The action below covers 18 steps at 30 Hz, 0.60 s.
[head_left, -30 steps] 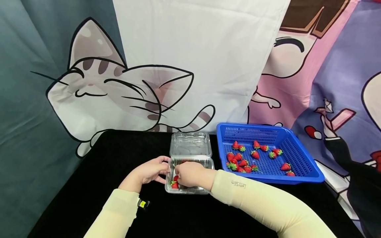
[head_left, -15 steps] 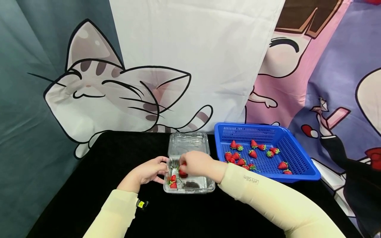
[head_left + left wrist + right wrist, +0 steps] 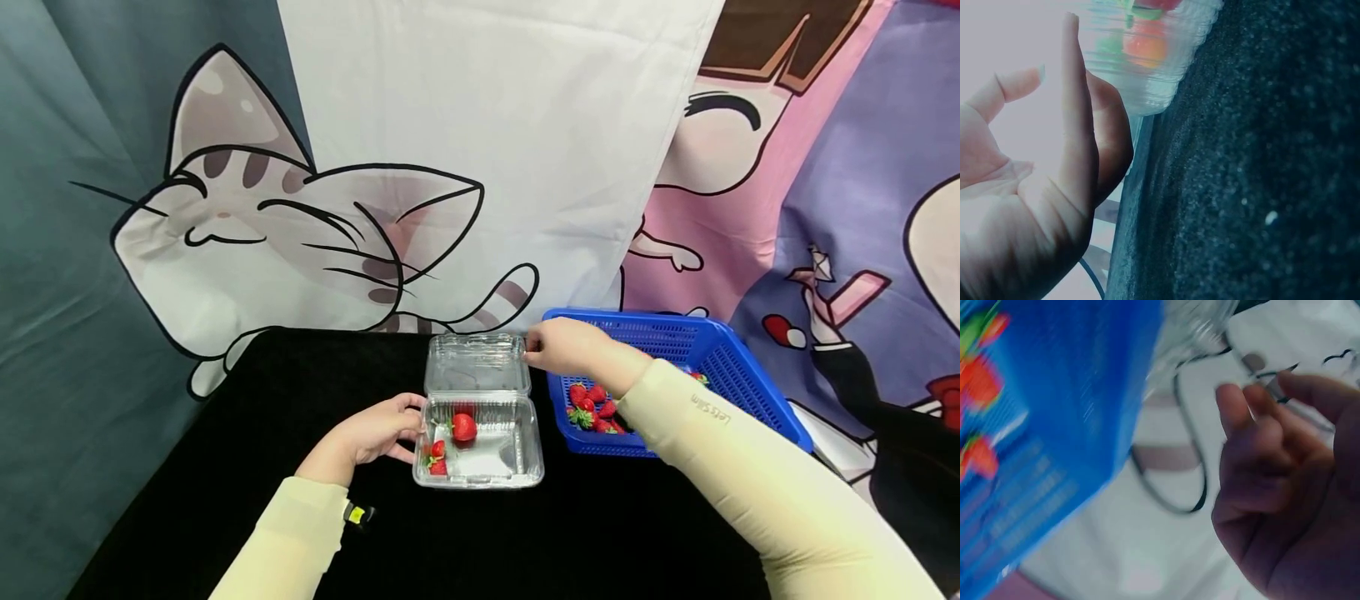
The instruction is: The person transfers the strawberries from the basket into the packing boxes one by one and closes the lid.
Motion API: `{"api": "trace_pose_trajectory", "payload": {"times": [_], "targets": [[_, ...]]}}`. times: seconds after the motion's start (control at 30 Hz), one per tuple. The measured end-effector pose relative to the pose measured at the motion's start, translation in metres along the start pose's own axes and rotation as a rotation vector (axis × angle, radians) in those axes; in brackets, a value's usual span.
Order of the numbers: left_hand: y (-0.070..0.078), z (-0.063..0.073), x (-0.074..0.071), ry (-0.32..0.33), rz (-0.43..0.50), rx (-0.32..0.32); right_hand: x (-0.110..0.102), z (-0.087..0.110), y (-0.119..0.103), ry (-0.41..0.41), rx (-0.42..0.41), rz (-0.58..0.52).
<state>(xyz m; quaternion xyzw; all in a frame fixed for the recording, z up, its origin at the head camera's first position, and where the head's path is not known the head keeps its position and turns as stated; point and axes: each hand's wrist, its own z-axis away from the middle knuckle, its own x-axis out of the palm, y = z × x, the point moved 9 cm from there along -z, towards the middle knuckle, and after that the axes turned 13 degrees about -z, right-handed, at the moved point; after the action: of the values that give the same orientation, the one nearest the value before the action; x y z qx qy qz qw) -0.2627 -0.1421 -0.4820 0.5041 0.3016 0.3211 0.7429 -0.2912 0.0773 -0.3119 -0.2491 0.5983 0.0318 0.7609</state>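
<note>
A clear plastic clamshell box [image 3: 517,481] lies with its lid [image 3: 478,364] folded back. Inside are a large strawberry [image 3: 464,427] near the rear left and smaller red fruit [image 3: 437,463] with green leaves along the left wall. My left hand [image 3: 378,429] rests against the box's left side, fingers partly extended; in the left wrist view the same hand [image 3: 1066,156] has one finger straight up beside the clear wall. My right hand [image 3: 573,348] hovers between lid and blue basket [image 3: 791,429], fingers loosely bent and holding nothing, as the right wrist view shows.
Several strawberries [image 3: 588,407] lie in the basket, right of the box; my right forearm hides part of them. Black cloth [image 3: 480,542] covers the table. Behind it hangs a printed curtain [image 3: 487,125] with a cartoon cat.
My right hand has let go of a strawberry inside the box and moved up and right toward the basket. The left hand has stayed at the box's side.
</note>
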Motion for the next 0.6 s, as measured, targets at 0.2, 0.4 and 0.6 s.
{"api": "trace_pose_trajectory", "payload": {"times": [0.2, 0.4, 0.6], "targets": [[0.0, -0.001, 0.0, -0.001, -0.004, -0.009, 0.011, 0.019, 0.039, -0.184, -0.02, 0.073], [0.0, -0.002, 0.001, -0.009, 0.008, -0.003, 0.037, 0.04, 0.072, -0.362, 0.011, 0.011], [0.0, -0.002, -0.001, -0.01, 0.004, -0.017, 0.061, 0.052, 0.092, -0.469, 0.052, 0.047]]}}
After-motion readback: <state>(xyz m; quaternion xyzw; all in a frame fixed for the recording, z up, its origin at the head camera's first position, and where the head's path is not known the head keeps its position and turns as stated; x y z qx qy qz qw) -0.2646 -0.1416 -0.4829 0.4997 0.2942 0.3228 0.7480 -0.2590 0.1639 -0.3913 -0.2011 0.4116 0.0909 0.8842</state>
